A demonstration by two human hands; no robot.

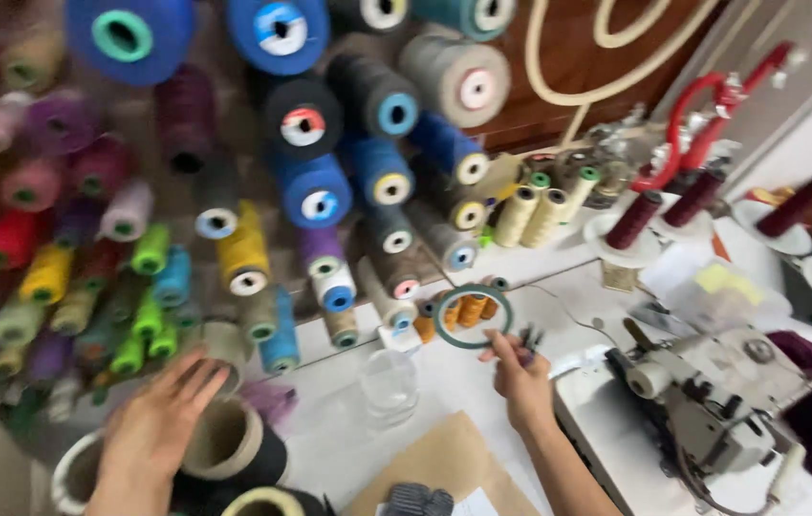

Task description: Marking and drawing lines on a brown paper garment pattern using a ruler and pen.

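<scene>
**Hands at the thread bench: ring held, cone reached for**

The right hand [519, 375] pinches a thin green ring [474, 316] between fingertips, raised upright above the white table [444, 382] near its middle. The left hand [159, 420] is spread wide, fingers resting on a large cardboard cone [224, 441] at the table's near left edge. A clear glass [389, 384] stands between the hands. A wall of coloured thread spools [310, 191] rises along the far edge; a sewing machine [712, 401] occupies the right side.
</scene>
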